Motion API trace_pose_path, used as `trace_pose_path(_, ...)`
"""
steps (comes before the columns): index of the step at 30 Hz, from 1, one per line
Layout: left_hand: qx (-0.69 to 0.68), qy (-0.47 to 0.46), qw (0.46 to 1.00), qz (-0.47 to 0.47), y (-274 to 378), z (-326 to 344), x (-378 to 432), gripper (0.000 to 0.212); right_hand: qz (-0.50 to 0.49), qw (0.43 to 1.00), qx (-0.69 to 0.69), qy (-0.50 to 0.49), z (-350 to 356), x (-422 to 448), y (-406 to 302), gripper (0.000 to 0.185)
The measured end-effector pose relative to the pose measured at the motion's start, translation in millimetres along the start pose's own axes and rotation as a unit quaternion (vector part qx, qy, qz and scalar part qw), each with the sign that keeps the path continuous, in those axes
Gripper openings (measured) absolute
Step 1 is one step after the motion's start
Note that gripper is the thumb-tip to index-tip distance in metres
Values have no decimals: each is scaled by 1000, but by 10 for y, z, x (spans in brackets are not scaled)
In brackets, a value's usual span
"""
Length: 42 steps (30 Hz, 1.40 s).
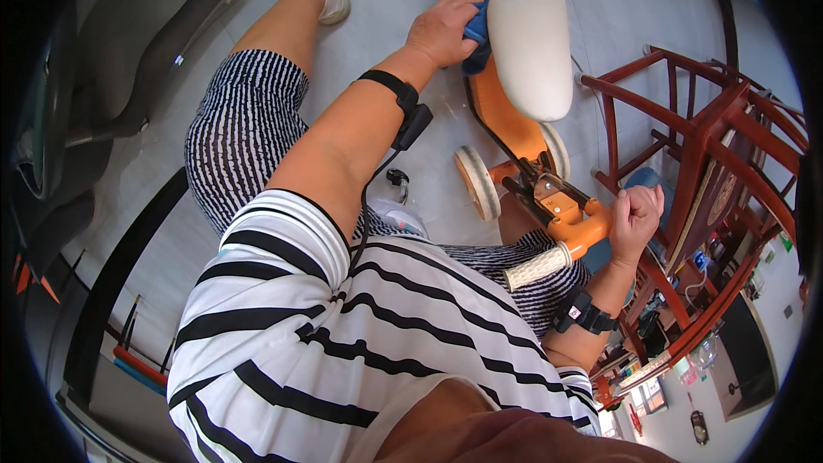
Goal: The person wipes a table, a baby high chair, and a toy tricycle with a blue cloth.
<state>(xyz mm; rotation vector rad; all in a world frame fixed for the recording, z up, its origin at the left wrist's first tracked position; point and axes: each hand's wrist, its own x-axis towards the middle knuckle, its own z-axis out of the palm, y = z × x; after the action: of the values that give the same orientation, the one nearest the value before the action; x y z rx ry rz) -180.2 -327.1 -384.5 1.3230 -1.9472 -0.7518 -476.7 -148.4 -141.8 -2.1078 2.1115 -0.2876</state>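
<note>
My left hand point(445, 32) grips a blue cloth point(477, 26) and presses it against the side of an orange ride-on toy's body point(505, 106), beside its white seat point(530, 54). My right hand point(636, 218) is curled at the right end of the orange handlebar point(588, 228), where it hides the grip. The handlebar's other end has a ribbed cream grip point(539, 265), with no hand on it, close to my striped shirt. The toy has cream-and-orange wheels point(477, 183) and stands on the floor between my legs.
Reddish wooden chairs point(697, 122) lie or stand at the right, near the toy. A black-framed chair or similar furniture point(154, 45) is at the left. Pale floor tiles point(386, 96) surround the toy. A black cable point(365, 206) runs from my left wrist strap along the arm.
</note>
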Motion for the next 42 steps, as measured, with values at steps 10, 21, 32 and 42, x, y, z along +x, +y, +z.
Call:
trace_pose_path(10,-180,180,942,-219,-127,-136,152,22,-10,996,15,84,124,175,-107,32)
trace_pose_path(21,-386,284,871,-110,466,-1161,637,23,-175,984,41,16,-138,349,-268,32)
trace_pose_path(32,-41,53,996,55,621,-914,1533,23,-179,979,80,-55,-56,71,-474,35)
trace_pose_path(42,236,-251,869,356,1063,-129,1130,33,-156,981,116,9,75,48,-382,28)
